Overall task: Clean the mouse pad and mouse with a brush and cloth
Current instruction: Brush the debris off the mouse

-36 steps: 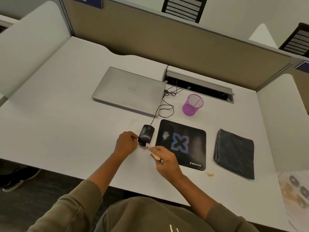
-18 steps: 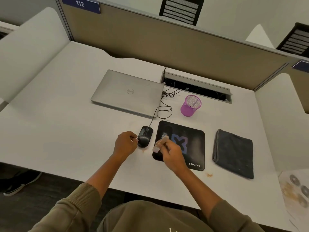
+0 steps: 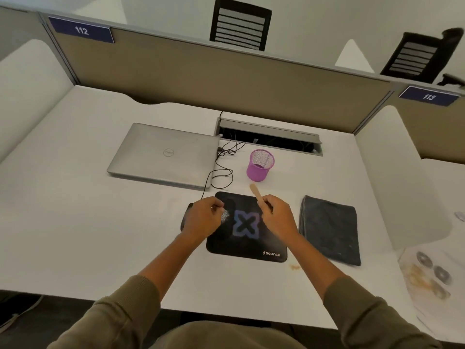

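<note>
A black mouse pad [image 3: 247, 244] with a blue X lies on the white desk, with a pale dusty patch [image 3: 225, 215] near its left edge. The black wired mouse [image 3: 185, 217] sits just left of the pad, mostly hidden under my left hand [image 3: 202, 219], whose fingers curl over it. My right hand [image 3: 278, 217] hovers over the pad's far right part and grips a brush [image 3: 256, 195]. Its wooden handle sticks up and away; the bristles are hidden. A folded dark grey cloth [image 3: 329, 229] lies right of the pad, untouched.
A shut silver laptop [image 3: 163, 154] lies at the back left, with the mouse cable [image 3: 221, 172] looping beside it. A pink mesh cup [image 3: 260, 165] stands behind the pad, before an open cable tray [image 3: 269, 137]. Crumbs [image 3: 294, 267] lie near the pad's front corner. Partitions close off the back and sides.
My right hand has carried the brush from beside the mouse rightward over the pad, with the handle now pointing away. My left hand has stayed on the mouse. The view has tilted upward.
</note>
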### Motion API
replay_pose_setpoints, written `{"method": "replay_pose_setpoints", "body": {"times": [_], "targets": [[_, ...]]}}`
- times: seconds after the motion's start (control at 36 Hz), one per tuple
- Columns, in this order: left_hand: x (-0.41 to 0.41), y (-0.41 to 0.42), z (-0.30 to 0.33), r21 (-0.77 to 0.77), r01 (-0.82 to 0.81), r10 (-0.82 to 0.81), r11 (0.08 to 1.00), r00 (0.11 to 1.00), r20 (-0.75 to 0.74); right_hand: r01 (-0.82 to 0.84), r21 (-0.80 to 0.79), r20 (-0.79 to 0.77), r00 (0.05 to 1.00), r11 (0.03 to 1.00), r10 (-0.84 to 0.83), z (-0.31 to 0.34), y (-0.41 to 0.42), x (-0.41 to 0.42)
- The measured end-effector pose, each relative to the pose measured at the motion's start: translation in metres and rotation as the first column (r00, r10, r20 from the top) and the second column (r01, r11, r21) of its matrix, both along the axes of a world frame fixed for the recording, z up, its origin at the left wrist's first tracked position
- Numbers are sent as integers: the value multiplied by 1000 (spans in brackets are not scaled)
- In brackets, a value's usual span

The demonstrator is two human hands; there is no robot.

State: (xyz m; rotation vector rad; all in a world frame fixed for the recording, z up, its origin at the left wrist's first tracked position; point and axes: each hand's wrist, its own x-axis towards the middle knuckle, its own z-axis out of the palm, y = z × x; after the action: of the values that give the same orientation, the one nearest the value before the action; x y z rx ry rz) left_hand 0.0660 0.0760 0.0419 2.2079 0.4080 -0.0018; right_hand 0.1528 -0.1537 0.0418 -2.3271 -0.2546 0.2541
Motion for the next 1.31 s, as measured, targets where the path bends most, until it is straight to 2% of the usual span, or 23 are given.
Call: {"method": "replay_pose_setpoints", "body": {"times": [0.14, 0.25, 0.53, 0.69, 0.83, 1.06, 1.31], "targets": [[24, -33, 4, -4, 173, -173, 985, 985, -18, -32, -158, 23, 999, 987, 36, -5, -22, 21], [45, -58, 6, 0, 294, -292, 956, 949, -121, -77, -251, 23, 996, 965, 86, -11, -33, 38], [91, -108, 5, 199, 506, -479, 839, 861, -171, -167, -409, 1, 983, 897, 183, -17, -48, 80], [110, -122, -6, 273, 516, -488, 812, 857, -165, -158, -435, 40, 980, 886, 195, -25, -52, 102], [120, -126, -16, 323, 518, -459, 792, 854, -243, -171, -464, 79, 969, 869, 233, -35, -51, 116], [131, -122, -31, 310, 558, -466, 770, 823, -324, -206, -506, 121, 944, 837, 306, -53, -49, 125], [137, -120, -37, 331, 612, -483, 718, 782, -394, -162, -525, 146, 950, 835, 276, -56, -49, 128]]}}
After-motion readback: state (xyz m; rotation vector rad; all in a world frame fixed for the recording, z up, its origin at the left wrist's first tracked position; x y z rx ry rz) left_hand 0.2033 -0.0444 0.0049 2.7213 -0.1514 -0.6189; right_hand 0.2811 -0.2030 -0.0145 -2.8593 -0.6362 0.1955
